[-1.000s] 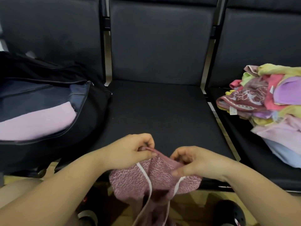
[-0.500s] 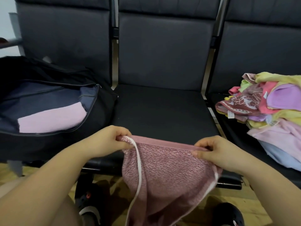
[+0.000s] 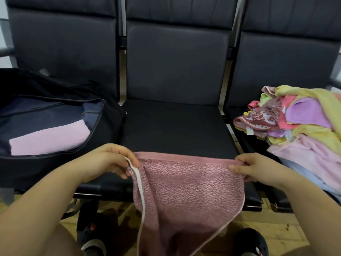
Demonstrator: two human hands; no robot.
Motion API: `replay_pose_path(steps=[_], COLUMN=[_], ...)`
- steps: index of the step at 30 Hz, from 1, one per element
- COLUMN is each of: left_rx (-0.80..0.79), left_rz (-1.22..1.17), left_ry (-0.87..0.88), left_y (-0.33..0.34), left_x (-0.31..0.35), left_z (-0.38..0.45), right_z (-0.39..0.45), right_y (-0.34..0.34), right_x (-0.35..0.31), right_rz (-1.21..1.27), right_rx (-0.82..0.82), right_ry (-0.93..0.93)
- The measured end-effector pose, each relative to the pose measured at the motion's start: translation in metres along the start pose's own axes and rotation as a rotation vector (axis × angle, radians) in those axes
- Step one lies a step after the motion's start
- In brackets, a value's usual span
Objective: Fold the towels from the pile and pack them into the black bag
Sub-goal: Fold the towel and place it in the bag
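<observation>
Person seated facing a row of three black padded seats, both hands out front holding a mauve-pink towel (image 3: 186,193) by its top hem. Left hand (image 3: 108,161) pinches the left top corner, fingers curled over the hem with the thumb underneath; a white edge trim (image 3: 139,189) runs down from that corner. Right hand (image 3: 256,168) pinches the right top corner, fingertips (image 3: 233,166) pressed on the hem, fingers bent around the cloth. Top hem is pulled fairly straight between the two hands, just over the front edge of the middle seat (image 3: 175,126); the rest of the towel hangs down in front of the seat toward the floor, sagging in the middle, bottom end out of view. Black bag (image 3: 110,122) sits on the left seat, unzipped and lying open, dark blue lining showing. One folded light pink towel (image 3: 49,138) lies flat inside it, toward the near side. Pile of towels (image 3: 302,130) sits on the right seat, well apart from the bag, unfolded and jumbled: yellow, purple, hot pink, a maroon patterned one on the left side of the heap, pale pink and light blue at the bottom near edge. Wood-pattern floor (image 3: 262,224) below the seats. Dark shoes (image 3: 251,242) visible at the bottom, either side of the hanging towel. Person's bare forearms come in from both lower corners.
</observation>
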State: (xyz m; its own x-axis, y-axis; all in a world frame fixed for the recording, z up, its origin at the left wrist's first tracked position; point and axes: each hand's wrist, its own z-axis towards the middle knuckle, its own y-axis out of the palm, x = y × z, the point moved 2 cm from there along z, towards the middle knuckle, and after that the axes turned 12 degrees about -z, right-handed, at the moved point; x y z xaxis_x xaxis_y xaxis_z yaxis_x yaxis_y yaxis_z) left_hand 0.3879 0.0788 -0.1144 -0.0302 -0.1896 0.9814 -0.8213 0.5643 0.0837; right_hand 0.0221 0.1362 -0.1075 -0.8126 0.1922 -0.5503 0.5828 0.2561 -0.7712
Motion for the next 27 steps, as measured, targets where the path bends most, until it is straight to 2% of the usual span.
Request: replay_pose_path(steps=[2,5,7,8,9,10,11,12,13,14,16,17,21,24,27], left_rx=[0.044,0.197,0.184,0.133,-0.012,-0.223,-0.406,-0.467,-0.422,-0.348,0.029,0.121,0.255,0.409,0.558], left_rz=[0.064,0.16,0.068,-0.055,-0.251,-0.498,-0.621,-0.673,-0.597,-0.503,-0.134,-0.033,0.243,0.496,0.721], left_ry=[-0.052,0.021,0.07,0.048,0.014,-0.002,0.02,0.045,0.058,-0.034,-0.084,-0.109,-0.191,-0.188,-0.096], left_y=[0.0,0.003,0.004,-0.001,-0.002,0.0,-0.002,-0.01,-0.016,-0.023,-0.036,-0.038,-0.038,-0.043,-0.043], left_x=[-0.001,0.001,0.002,0.003,0.007,0.015,0.023,0.026,0.026,0.025,0.018,0.015,0.016,0.019,0.027], left_z=[-0.001,-0.001,0.001,0.001,-0.002,-0.007,-0.014,-0.02,-0.019,-0.016,-0.008,-0.003,0.013,0.027,0.036], right_z=[-0.002,-0.009,-0.016,-0.021,-0.028,-0.034,-0.039,-0.044,-0.042,-0.038,-0.024,-0.017,0.003,0.019,0.037], right_y=[-0.001,-0.005,-0.01,-0.014,-0.019,-0.025,-0.029,-0.032,-0.035,-0.035,-0.036,-0.037,-0.046,-0.049,-0.053], right_x=[0.004,0.002,-0.003,-0.007,-0.013,-0.017,-0.02,-0.023,-0.022,-0.022,-0.018,-0.017,-0.014,-0.012,-0.007], right_rz=[0.243,0.438,0.535,0.629,0.736,0.828,0.897,0.935,0.932,0.844,0.489,0.336,-0.012,-0.168,-0.328], right_rx=[-0.09,-0.187,-0.24,-0.254,-0.25,-0.224,-0.205,-0.195,-0.188,-0.142,0.07,0.17,0.452,0.537,0.533], right_ry=[0.03,0.012,-0.03,-0.053,-0.097,-0.147,-0.193,-0.227,-0.246,-0.236,-0.164,-0.116,-0.039,-0.004,0.053])
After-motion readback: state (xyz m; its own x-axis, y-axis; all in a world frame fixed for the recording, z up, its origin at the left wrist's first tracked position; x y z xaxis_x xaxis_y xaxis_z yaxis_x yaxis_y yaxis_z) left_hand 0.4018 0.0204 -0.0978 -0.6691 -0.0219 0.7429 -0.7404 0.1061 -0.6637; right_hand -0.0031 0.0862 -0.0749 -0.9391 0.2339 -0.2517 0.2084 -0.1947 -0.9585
